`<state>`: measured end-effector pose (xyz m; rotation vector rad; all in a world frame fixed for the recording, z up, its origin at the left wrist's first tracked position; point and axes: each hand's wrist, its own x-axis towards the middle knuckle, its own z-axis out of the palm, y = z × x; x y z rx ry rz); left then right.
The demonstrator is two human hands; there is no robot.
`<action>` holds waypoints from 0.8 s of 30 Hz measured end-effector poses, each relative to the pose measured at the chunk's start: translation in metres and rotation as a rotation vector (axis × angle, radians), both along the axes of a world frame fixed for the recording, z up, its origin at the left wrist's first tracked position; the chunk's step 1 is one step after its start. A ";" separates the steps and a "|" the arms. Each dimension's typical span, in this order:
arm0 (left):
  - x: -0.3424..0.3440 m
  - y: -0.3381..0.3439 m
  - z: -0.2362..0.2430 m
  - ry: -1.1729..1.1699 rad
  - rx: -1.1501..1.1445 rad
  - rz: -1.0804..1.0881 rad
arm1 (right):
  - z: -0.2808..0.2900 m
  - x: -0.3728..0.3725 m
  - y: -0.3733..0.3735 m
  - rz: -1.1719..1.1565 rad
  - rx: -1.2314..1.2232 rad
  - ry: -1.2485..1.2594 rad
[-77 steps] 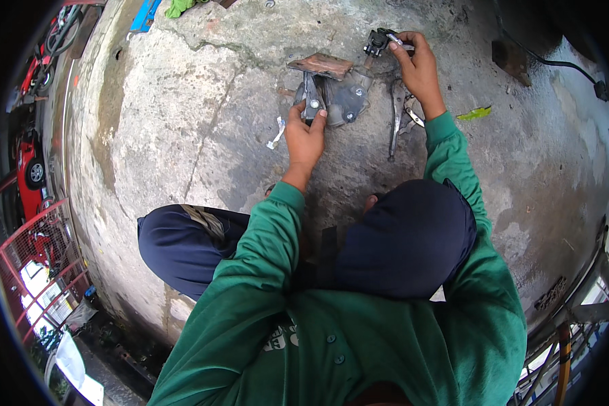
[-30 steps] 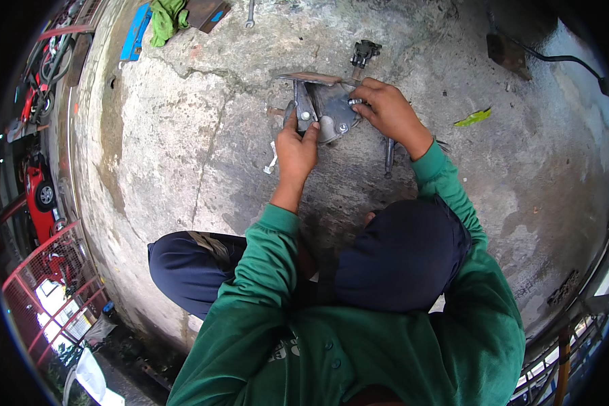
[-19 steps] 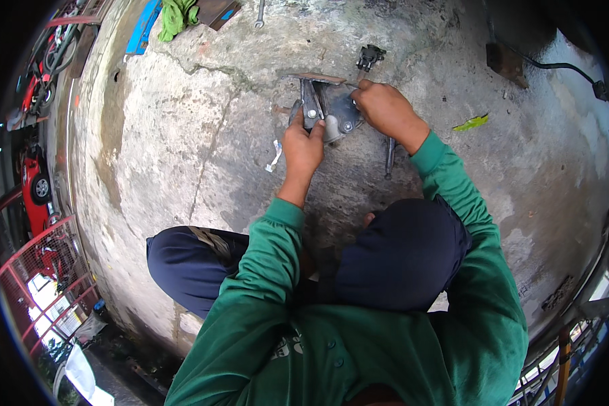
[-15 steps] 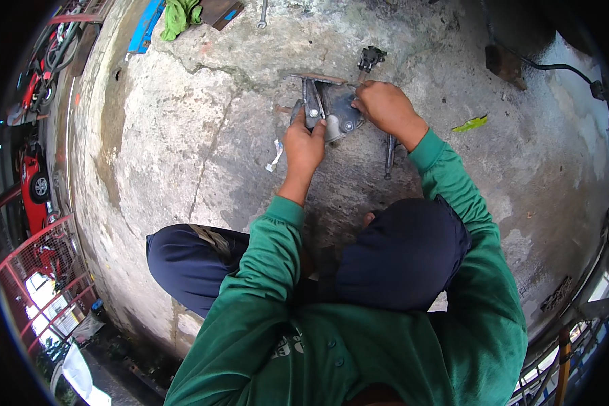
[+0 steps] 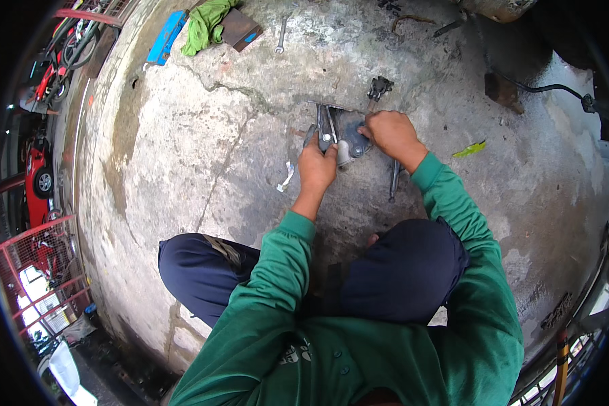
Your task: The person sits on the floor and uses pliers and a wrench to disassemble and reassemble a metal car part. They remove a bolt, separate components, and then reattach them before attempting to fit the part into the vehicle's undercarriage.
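Observation:
A grey metal bracket assembly (image 5: 348, 155) with bolts rests on the concrete floor. My left hand (image 5: 317, 167) is closed on its left side, thumb and fingers beside a bolted upright strip (image 5: 323, 122). My right hand (image 5: 392, 135) is curled at the upper right of the bracket, fingertips pinched on something small that the hand mostly hides. Just above it lies a black metal fitting (image 5: 379, 88). A long dark metal tool (image 5: 394, 184) lies partly hidden below my right hand. A thin pale scrap (image 5: 285, 177) is left of the bracket.
Up top lie a blue strip (image 5: 166, 37), green cloth (image 5: 206, 24), dark plate (image 5: 240, 30) and open-end wrench (image 5: 281, 34). At right are a leaf (image 5: 469, 149) and a cable (image 5: 548, 89). Red mesh fencing (image 5: 37, 264) and vehicles (image 5: 39, 179) line the left.
My right hand has left the black fitting, now on the floor, and moved down onto the bracket. My left hand still grips the bracket. The view shifted, so the floor items appear lower.

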<state>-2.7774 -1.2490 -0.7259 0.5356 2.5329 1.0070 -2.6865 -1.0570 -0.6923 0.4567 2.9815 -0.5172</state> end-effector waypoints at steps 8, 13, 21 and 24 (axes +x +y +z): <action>0.000 0.003 0.000 -0.022 -0.001 -0.020 | -0.019 0.004 -0.001 0.006 0.060 0.175; -0.001 0.000 -0.001 -0.048 -0.032 -0.023 | -0.002 0.001 -0.002 0.053 0.097 0.053; -0.007 0.000 -0.035 -0.243 0.205 0.051 | -0.010 0.002 -0.005 0.070 0.206 0.061; -0.006 -0.005 -0.045 -0.108 0.230 0.039 | -0.007 -0.006 0.000 0.118 0.175 0.053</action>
